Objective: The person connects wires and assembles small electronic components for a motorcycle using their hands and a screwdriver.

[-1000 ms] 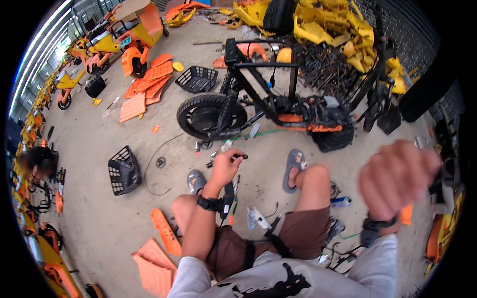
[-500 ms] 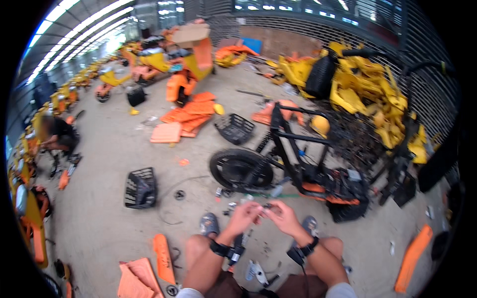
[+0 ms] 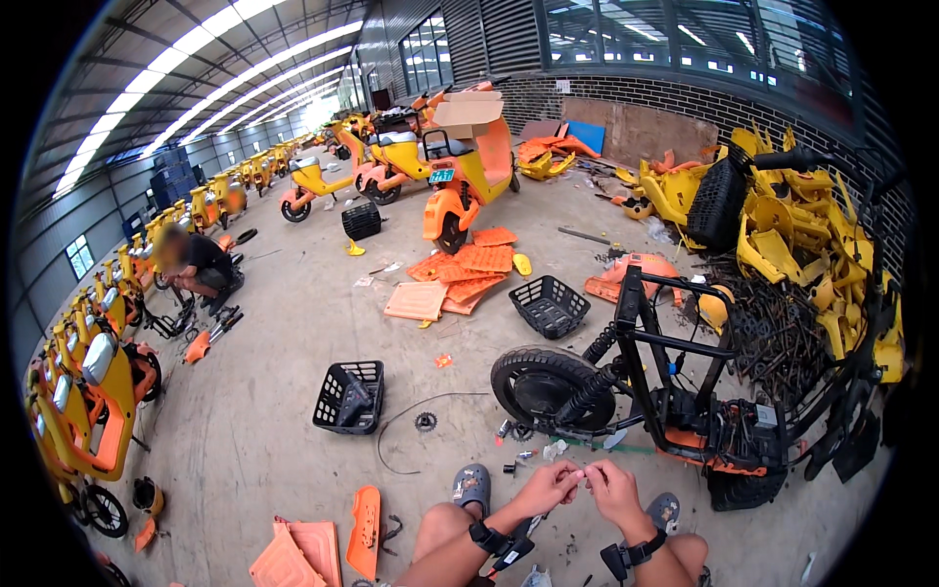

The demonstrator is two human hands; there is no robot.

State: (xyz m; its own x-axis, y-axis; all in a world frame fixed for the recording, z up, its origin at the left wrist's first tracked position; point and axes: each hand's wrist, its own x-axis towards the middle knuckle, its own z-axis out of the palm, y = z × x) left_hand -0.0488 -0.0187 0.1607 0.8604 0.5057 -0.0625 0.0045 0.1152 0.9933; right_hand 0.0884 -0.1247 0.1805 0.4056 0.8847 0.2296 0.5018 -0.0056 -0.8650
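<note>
My left hand point(image 3: 546, 487) and my right hand point(image 3: 612, 492) meet at their fingertips above the floor between my shoes. Both are closed in a pinch. Whatever lies between the fingers is too small to make out. Just beyond them lies the stripped black scooter frame point(image 3: 626, 342), its rear wheel point(image 3: 551, 389) toward the left. Small loose parts, among them a dark cylinder point(image 3: 509, 469) and a crumpled clear piece point(image 3: 556, 450), are scattered on the floor by the wheel.
Two black baskets point(image 3: 349, 397) point(image 3: 549, 306) stand on the floor. Orange panels point(image 3: 364, 533) lie at the lower left, more point(image 3: 460, 269) farther off. Yellow body parts point(image 3: 782, 225) are heaped at the right. A person point(image 3: 201, 264) crouches at the left beside rows of scooters point(image 3: 117, 391).
The view has swung left and up, so the scene sits farther right and lower. My hands stay together at the fingertips; a small dark thing showed between them earlier.
</note>
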